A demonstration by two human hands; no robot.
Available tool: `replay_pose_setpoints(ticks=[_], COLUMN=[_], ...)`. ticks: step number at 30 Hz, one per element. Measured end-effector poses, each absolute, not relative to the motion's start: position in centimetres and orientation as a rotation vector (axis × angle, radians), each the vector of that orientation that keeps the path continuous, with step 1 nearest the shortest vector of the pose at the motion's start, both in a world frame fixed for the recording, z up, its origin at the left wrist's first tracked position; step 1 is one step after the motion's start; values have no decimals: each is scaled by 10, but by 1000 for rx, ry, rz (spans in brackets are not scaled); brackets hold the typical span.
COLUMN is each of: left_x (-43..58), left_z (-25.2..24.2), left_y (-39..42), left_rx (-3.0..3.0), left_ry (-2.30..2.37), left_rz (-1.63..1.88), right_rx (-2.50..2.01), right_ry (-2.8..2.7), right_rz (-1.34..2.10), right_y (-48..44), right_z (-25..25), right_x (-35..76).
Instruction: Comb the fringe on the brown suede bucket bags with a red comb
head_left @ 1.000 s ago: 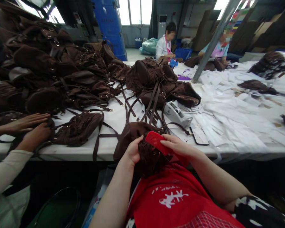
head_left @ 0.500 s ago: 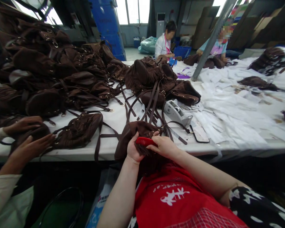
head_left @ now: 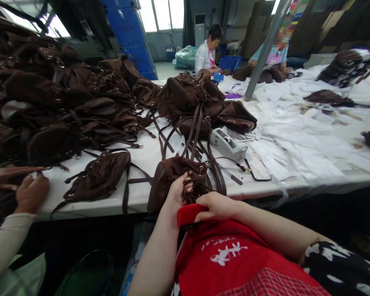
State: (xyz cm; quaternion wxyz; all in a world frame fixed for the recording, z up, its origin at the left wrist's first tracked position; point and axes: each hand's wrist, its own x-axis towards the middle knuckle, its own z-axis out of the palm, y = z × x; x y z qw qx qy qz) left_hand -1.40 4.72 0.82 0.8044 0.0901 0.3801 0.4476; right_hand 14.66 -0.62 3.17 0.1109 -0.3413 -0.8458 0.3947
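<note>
A brown suede fringed bag point(head_left: 169, 174) hangs over the near edge of the white table point(head_left: 142, 154), its long straps trailing back over the tabletop. My left hand point(head_left: 179, 191) is closed on the bag's fringe at the table edge. My right hand point(head_left: 216, 205) grips a red comb point(head_left: 188, 213), held low against the fringe just above my red apron.
A big heap of brown bags point(head_left: 49, 98) fills the table's left side, and one lies flat point(head_left: 100, 174) beside mine. A grey tape dispenser point(head_left: 226, 144), a phone point(head_left: 259, 168) and white paper sheets point(head_left: 311, 144) lie right. A co-worker's hand point(head_left: 31, 193) works at left; two people sit far back.
My right hand has drawn the red comb down through the fringe, from table level to below the edge. My left hand shifted its hold on the bag. The co-worker's hands moved left.
</note>
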Motion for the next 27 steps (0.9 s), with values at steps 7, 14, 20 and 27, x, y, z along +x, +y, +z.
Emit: replay_pose_setpoints(ticks=[7, 14, 20, 27], left_x=[-1, -27, -65, -78], left_z=[9, 64, 71, 50], left_y=[99, 117, 62, -9], left_rx=[337, 639, 1016, 1800], left_ry=[1247, 1011, 1366, 2039], left_rz=[1196, 902, 1074, 827], right_rx=[-658, -1110, -1122, -1099], right_ry=[-1890, -1038, -894, -969], right_rz=[1905, 1525, 1748, 2042], right_y=[-10, 28, 22, 24], right_z=[57, 58, 39, 33], right_x=[146, 160, 181, 178])
